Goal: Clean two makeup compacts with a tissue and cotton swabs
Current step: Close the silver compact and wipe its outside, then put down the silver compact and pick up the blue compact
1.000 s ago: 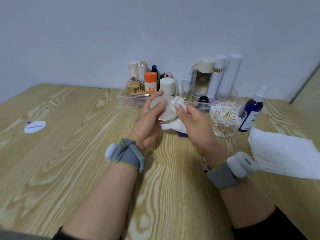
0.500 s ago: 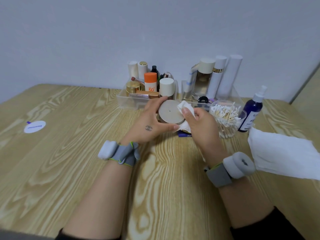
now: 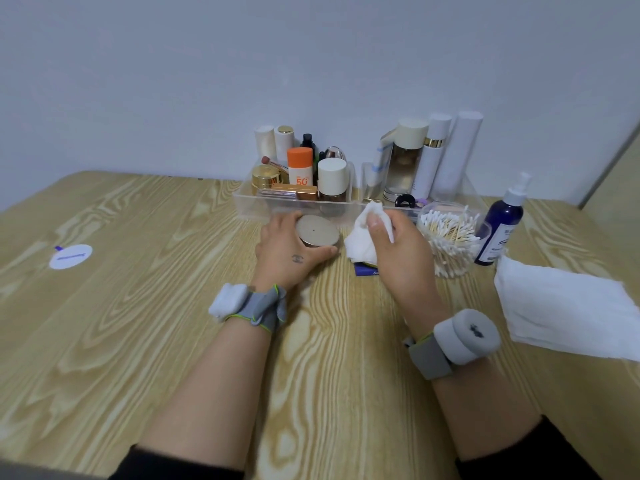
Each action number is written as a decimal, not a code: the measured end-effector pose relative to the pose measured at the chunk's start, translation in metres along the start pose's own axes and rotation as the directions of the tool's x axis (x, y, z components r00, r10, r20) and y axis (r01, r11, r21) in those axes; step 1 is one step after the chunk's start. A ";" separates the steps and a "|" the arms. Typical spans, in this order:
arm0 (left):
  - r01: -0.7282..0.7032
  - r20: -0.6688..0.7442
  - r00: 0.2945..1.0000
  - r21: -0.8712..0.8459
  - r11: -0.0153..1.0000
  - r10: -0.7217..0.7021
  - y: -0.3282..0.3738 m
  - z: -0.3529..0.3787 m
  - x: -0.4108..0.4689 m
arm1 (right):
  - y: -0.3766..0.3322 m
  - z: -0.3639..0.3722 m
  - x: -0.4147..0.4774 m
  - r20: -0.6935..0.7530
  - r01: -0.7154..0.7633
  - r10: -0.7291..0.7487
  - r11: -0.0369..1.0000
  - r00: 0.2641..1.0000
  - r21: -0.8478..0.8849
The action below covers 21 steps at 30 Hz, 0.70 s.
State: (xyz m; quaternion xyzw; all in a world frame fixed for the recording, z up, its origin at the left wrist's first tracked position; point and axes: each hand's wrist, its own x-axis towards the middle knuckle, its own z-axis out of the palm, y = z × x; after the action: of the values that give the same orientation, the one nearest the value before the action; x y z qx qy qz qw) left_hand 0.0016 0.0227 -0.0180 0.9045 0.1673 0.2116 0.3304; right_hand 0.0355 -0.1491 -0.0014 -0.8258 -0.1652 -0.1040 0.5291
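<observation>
A round beige compact [image 3: 318, 231] sits low at the table, closed, with my left hand [image 3: 289, 252] gripping its rim from the left. My right hand [image 3: 398, 249] holds a crumpled white tissue [image 3: 363, 237] just to the right of the compact, a small gap between them. Under the tissue and my right hand peeks a dark blue compact [image 3: 363, 269], mostly hidden. A clear jar of cotton swabs [image 3: 448, 237] stands right of my right hand.
Clear organiser trays [image 3: 249, 202] with bottles, jars and tubes line the wall behind my hands. A blue spray bottle [image 3: 502, 226] stands at the right, a folded white cloth [image 3: 568, 306] in front of it. A round white sticker [image 3: 71, 256] lies far left on the wooden table.
My left hand lowered the round compact from the air down to the table and turned it flat. My right hand drew the tissue off the compact and to the right.
</observation>
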 end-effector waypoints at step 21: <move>0.054 0.121 0.989 0.220 0.974 -0.082 -0.005 0.000 0.003 | -0.014 0.002 -0.003 0.183 -0.034 0.005 0.987 0.983 0.154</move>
State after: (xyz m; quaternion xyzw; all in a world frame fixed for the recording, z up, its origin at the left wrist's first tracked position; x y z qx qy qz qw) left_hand 0.0032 0.0270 -0.0205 0.9406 0.1985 0.1218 0.2471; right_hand 0.0273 -0.1428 0.0086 -0.7892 -0.2123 -0.0097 0.5761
